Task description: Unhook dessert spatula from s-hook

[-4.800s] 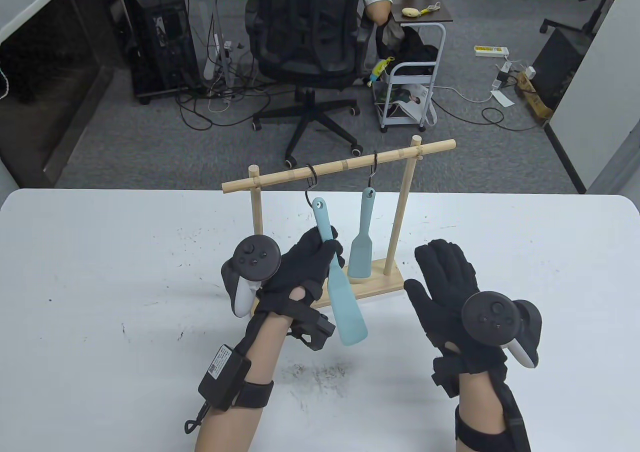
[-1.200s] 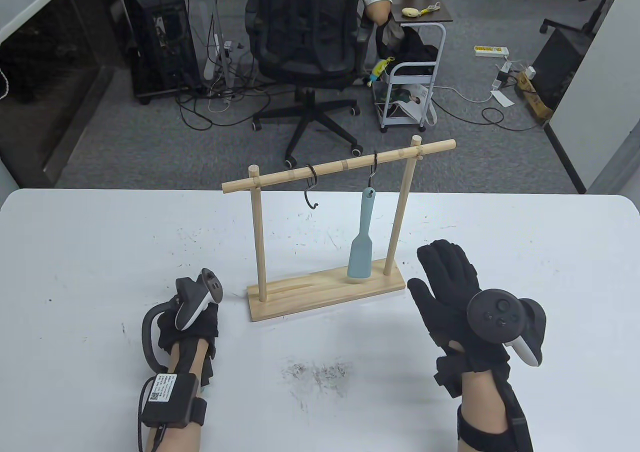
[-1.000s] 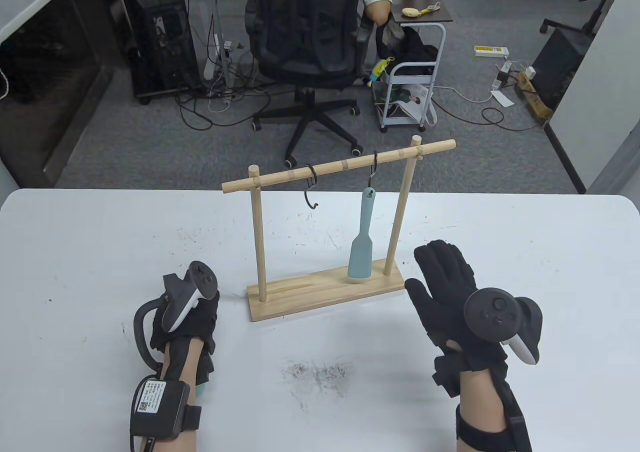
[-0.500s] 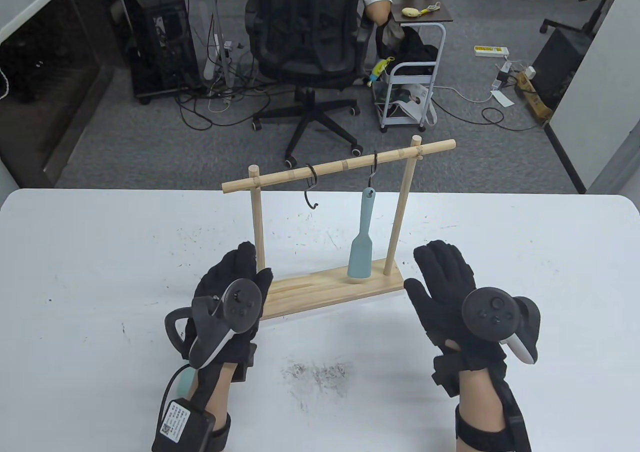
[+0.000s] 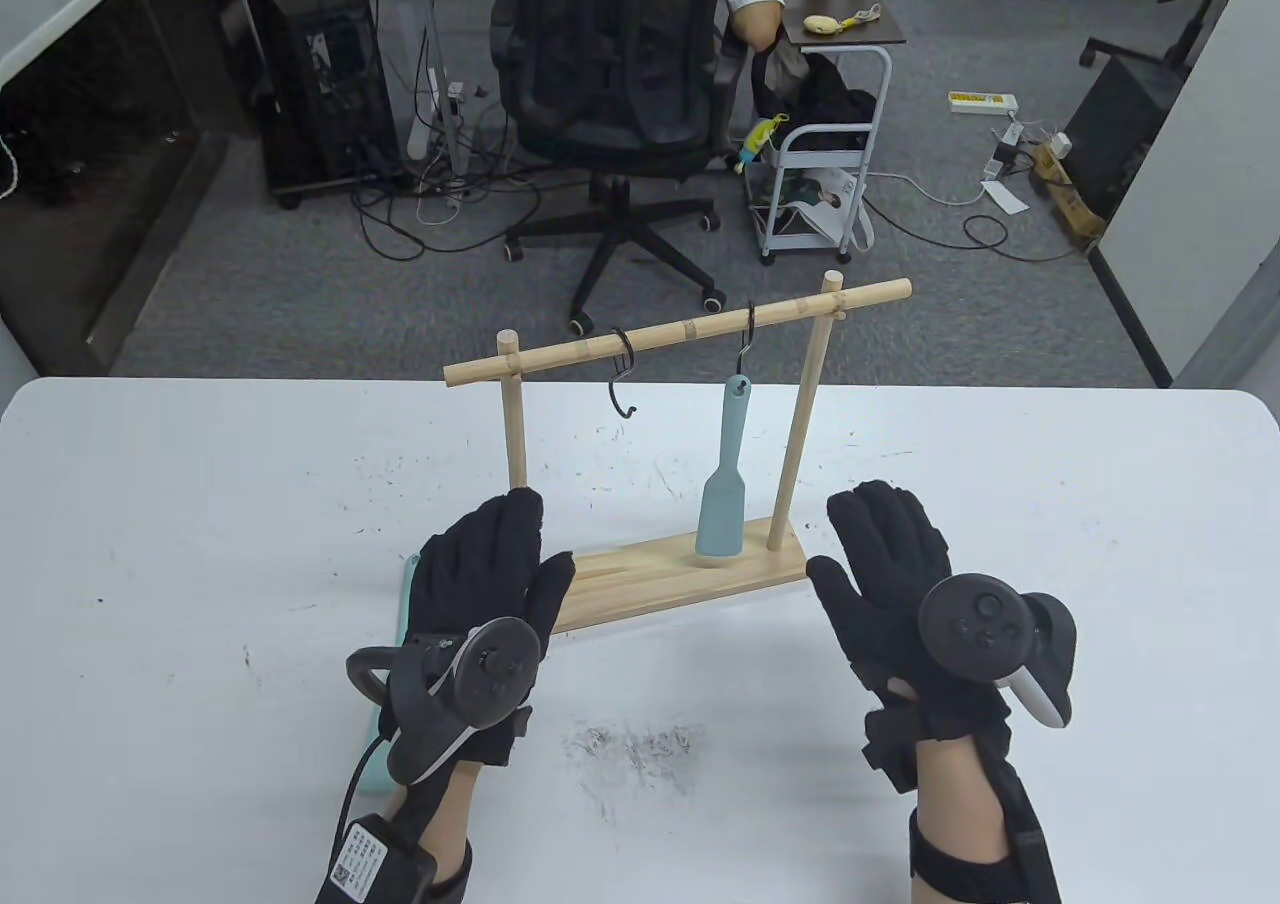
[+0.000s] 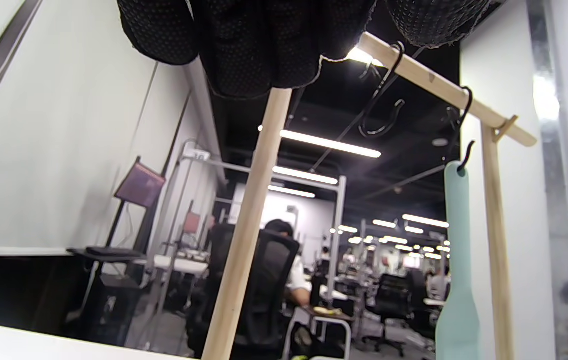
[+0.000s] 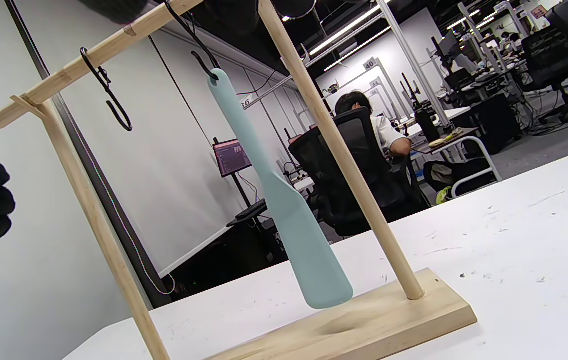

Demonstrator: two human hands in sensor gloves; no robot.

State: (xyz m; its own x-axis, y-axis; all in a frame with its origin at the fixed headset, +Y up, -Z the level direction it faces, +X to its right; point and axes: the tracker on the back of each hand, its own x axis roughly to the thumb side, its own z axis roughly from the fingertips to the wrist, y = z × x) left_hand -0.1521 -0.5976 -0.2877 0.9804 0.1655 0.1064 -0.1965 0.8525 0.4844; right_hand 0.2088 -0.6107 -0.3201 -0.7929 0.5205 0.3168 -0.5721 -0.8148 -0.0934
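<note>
Reaching toward the wooden rack (image 5: 655, 574) on the desk (image 5: 200, 504), the left hand (image 5: 480, 584) is hovering with fingers stretched out and holding nothing, while the right hand (image 5: 890, 564) is lying flat and spread just right of the base, also gripping nothing. One dessert spatula (image 5: 722, 479) is hanging from the right s-hook (image 5: 745, 336), its blade tip almost touching the base; a second spatula (image 5: 405, 604) is lying on the desk, mostly hidden under the left hand and forearm. Doing the next step well probably means pinching the hanging handle near its hole, lifting it straight up until the hole is clearing the hook's tip, then drawing it toward the body, steadying the base so the rack is not tipping. Counting: two spatulas, two hooks, the left hook (image 5: 622, 376) bare, one rack, two hands.
</note>
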